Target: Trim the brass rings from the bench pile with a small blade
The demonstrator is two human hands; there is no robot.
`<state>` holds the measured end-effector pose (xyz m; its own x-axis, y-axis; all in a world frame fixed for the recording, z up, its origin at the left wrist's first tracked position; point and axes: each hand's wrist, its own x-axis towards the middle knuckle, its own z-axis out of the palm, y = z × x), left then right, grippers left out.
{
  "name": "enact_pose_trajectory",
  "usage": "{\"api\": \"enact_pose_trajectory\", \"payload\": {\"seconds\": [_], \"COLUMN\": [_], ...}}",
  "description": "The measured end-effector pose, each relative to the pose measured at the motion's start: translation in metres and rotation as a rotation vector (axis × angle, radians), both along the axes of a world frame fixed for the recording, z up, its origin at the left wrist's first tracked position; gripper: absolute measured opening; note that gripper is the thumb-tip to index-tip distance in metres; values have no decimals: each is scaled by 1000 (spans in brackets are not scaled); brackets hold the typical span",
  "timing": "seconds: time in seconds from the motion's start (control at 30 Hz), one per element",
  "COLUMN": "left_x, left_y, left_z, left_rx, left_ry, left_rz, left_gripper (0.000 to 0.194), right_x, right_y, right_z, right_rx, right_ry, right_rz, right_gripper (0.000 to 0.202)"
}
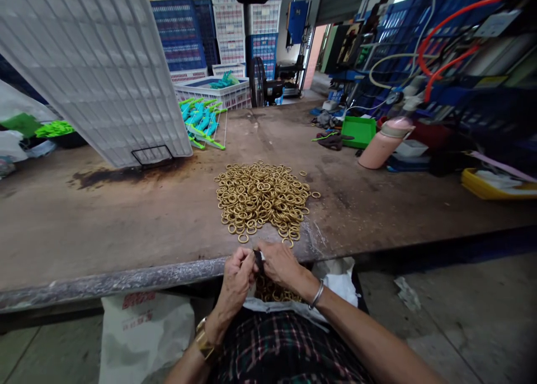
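A heap of gold-coloured rings (262, 197) lies on the brown table (180, 227) near its front edge. Just in front of the heap, my left hand (239, 275) and my right hand (281, 264) meet over the edge. Both have their fingers pinched around a small dark piece (258, 260) between them. What else the fingertips hold is too small to make out. Below my hands, more rings (277, 292) lie in an open white bag (338, 283) on my lap.
A tall white ribbed panel (109, 65) stands on the table at left, beside green and turquoise parts (203, 121). At right are a pink bottle (384, 146), a green tray (359, 131) and a yellow tray (495, 187). A white sack (145, 333) stands below the table.
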<state>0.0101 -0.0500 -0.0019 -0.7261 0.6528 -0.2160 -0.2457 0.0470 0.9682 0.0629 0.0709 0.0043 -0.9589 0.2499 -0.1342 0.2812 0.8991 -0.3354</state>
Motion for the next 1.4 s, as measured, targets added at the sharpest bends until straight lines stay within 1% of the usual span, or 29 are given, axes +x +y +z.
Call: {"api": "enact_pose_trajectory", "payload": {"seconds": [0.07, 0.13, 0.2, 0.27, 0.33, 0.43, 0.53, 0.6, 0.7, 0.8, 0.97, 1.03, 1.1, 1.17, 1.23, 1.33, 1.4], "left_x": [5, 10, 14, 12, 7, -2, -8, -10, -14, -17, -21, -22, -24, -25, -24, -20, -16], "left_y": [-6, -12, -16, -18, -20, -24, -29, -31, -31, -29, -25, -23, -21, -18, -13, -5, -1], "left_z": [7, 14, 17, 16, 12, 5, 2, 2, 1, -2, -4, -2, 0, 3, 5, 6, 6], "left_rx": [-6, 8, 76, 152, 197, 227, 252, 282, 340, 392, 384, 373, 366, 339, 271, 177, 128], "left_ry": [-22, -63, -184, -361, -499, -587, -645, -695, -772, -815, -838, -808, -755, -683, -597, -469, -409], "left_rz": [-35, -99, -133, -70, 21, 105, 158, 155, 110, 112, 162, 172, 155, 134, 138, 130, 104], "left_gripper": [35, 33, 32, 32, 34, 32, 29, 27, 29, 21, 19, 20, 24, 33, 39, 40, 38], "right_x": [-5, -11, -18, -24, -28, -34, -38, -39, -37, -33, -33, -35, -35, -33, -27, -16, -10], "right_y": [3, 7, 10, 8, 3, -6, -12, -13, -14, -16, -13, -7, 0, 7, 12, 14, 11], "right_z": [-1, -3, -4, -5, -5, -5, -6, -8, -9, -8, -13, -15, -16, -14, -9, 1, 7], "right_rx": [32, 73, 95, 85, 60, 62, 97, 110, 126, 144, 98, 59, -3, -93, -222, -427, -525], "right_ry": [-17, -20, 11, 77, 123, 116, 75, 50, 37, 29, 91, 126, 179, 226, 297, 309, 287], "right_rz": [-45, -95, -103, -69, -32, -8, -15, -40, -50, -38, -51, -77, -86, -64, -35, 29, 67], "right_gripper": [23, 25, 26, 26, 25, 23, 23, 25, 31, 37, 34, 32, 26, 18, 20, 26, 28]}}
